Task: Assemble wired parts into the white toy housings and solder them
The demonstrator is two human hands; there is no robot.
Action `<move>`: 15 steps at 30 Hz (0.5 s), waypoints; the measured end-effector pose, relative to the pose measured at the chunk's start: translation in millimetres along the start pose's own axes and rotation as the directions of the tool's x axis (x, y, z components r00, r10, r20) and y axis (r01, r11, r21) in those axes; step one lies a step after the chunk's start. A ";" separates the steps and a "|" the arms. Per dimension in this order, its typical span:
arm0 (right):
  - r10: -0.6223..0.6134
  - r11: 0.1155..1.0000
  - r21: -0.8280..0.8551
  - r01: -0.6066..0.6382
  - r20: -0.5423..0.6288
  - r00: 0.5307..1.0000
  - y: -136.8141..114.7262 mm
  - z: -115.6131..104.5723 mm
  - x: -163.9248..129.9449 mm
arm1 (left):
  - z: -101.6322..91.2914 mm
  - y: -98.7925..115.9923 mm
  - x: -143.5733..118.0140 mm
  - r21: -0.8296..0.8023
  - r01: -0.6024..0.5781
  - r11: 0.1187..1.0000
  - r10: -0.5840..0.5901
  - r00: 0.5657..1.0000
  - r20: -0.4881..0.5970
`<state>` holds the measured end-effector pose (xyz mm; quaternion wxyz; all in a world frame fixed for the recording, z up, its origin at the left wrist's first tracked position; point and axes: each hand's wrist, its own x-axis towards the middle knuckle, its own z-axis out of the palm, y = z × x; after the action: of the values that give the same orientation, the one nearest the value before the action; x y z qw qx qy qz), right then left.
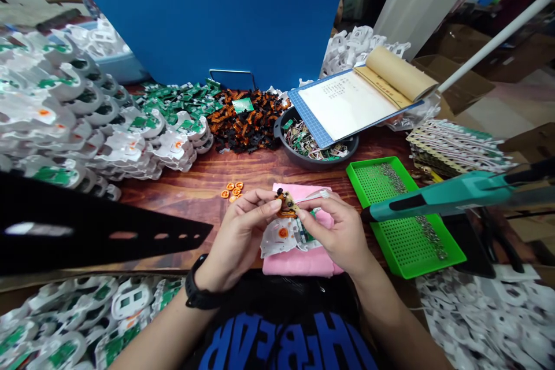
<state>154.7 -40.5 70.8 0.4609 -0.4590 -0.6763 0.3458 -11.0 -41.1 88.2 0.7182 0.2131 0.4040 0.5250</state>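
Both hands' fingers pinch an orange-black part (286, 203); dark bowl (280, 130) holds green boards, green tray (451, 248) screws.

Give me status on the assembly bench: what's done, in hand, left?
Done: white housings with green boards are stacked high at left. In hand: left hand and right hand pinch a small orange-black part above a white housing on the pink cloth. Left: a pile of orange-black parts and loose green boards.
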 end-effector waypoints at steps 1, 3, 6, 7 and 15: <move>-0.005 1.000 -0.010 0.005 0.009 1.000 0.2 -1.5 -0.5 | -1.3 0.0 0.9 0.000 0.007 1.000 -0.007 1.000 0.010; 0.014 1.000 0.017 -0.015 0.057 0.998 1.0 -6.9 -1.5 | -5.1 0.0 3.1 -0.004 0.057 0.998 -0.056 0.997 0.048; -0.006 0.997 0.073 0.000 0.087 0.996 3.3 -17.9 -3.0 | -10.1 0.0 5.6 -0.040 0.180 0.983 -0.174 0.976 0.128; -0.052 0.997 0.067 0.047 0.068 0.996 3.9 -21.1 -3.2 | -10.9 -0.2 5.7 -0.052 0.228 0.972 -0.217 0.962 0.164; -0.485 0.859 -0.148 0.490 0.070 0.872 0.0 -24.0 -3.9 | -6.8 -6.4 2.3 -0.024 0.481 0.877 -0.427 0.800 0.422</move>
<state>177.9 -43.1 77.7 0.4845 -0.3033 -0.8029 0.1692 -12.6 -42.0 78.8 0.9027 0.1666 0.2514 0.3068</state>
